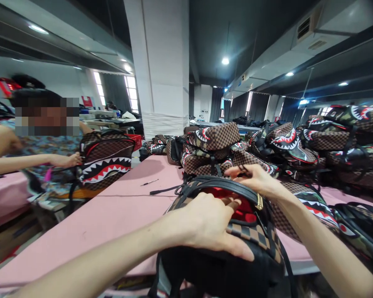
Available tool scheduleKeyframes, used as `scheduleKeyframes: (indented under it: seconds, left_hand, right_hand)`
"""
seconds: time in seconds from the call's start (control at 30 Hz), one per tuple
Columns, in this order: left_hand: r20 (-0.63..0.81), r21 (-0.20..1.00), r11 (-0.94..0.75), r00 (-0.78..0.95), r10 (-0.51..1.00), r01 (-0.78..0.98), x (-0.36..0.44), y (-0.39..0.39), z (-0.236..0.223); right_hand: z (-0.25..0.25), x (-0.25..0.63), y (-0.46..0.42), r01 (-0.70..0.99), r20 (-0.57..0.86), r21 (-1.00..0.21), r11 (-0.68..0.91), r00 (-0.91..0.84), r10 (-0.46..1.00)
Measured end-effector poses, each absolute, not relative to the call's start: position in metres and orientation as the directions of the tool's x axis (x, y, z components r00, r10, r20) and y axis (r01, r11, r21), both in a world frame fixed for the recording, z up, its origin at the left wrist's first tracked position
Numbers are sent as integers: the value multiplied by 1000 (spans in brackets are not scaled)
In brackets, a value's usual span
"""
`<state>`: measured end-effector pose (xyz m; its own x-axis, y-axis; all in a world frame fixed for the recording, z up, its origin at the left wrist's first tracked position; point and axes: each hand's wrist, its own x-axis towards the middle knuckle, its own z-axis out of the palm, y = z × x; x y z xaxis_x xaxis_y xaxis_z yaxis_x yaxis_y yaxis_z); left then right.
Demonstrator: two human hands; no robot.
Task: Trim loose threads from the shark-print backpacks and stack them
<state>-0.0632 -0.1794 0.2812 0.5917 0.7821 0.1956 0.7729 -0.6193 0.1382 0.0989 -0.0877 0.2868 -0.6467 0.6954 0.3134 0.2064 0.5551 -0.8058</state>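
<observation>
A brown checkered backpack (255, 238) with a red lining and a black base stands at the near edge of the pink table (112, 215). My left hand (208, 225) grips its top edge, thumb across the checkered front and fingertips curled into the red opening. My right hand (255, 180) is closed at the far rim of the same backpack, fingers pinched on the black handle or strap there.
Heaps of shark-mouth backpacks (217, 149) cover the back and right of the table (338, 136). A thin pen-like tool (149, 182) lies on the pink surface. At left another person's hand (66, 160) touches a shark-mouth backpack (107, 159). A white pillar (163, 66) stands behind.
</observation>
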Motion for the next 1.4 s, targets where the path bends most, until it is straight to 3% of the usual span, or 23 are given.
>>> scheduleKeyframes:
  seconds: [0.1, 0.23, 0.37, 0.43, 0.53, 0.63, 0.7, 0.83, 0.97, 1.03, 1.23, 1.3, 1.4]
  left_hand:
    - [242, 69, -615, 585, 774, 785, -60, -182, 270]
    - [401, -57, -648, 612, 682, 759, -64, -189, 245]
    - [517, 2, -701, 600, 611, 713, -69, -206, 235]
    - [408, 100, -711, 623, 668, 696, -69, -212, 245]
    - [52, 265, -696, 711, 701, 667, -70, -208, 274]
    - [-333, 438, -595, 736, 589, 674, -69, -192, 298]
    - [-418, 511, -543, 745, 520, 666, -67, -181, 303]
    - [-262, 467, -537, 690, 675, 703, -68, -159, 297]
    - [46, 425, -420, 445, 895, 802, -86, -129, 289]
    - [112, 467, -345, 333, 936, 814, -96, -110, 287]
    - [96, 769, -231, 249, 964, 595, -95, -72, 284]
    - [88, 803, -200, 220, 972, 561, -92, -69, 283]
    - [85, 811, -152, 143, 986, 564, -92, -70, 282]
  right_hand:
    - [288, 89, -77, 306, 242, -688, 657, -757, 606]
    - [280, 82, -74, 378, 287, -499, 780, -777, 561]
    - [272, 80, -75, 425, 389, -424, 800, -713, 584]
    - [269, 79, -74, 430, 397, -440, 788, -694, 600]
    - [268, 78, -74, 418, 393, -473, 776, -688, 610]
    - [268, 77, -75, 407, 399, -500, 764, -675, 621]
    - [268, 75, -72, 384, 407, -521, 762, -673, 618]
    - [274, 75, -55, 335, 404, -642, 689, -616, 676]
    - [275, 105, -45, 235, 574, -759, 607, -199, 794]
    - [267, 128, -51, 226, 603, -767, 601, -64, 795]
    - [233, 144, -66, 363, 369, -799, 480, -334, 867]
    - [229, 134, -61, 358, 371, -805, 473, -318, 873]
    - [230, 125, -50, 427, 490, -734, 529, -207, 847]
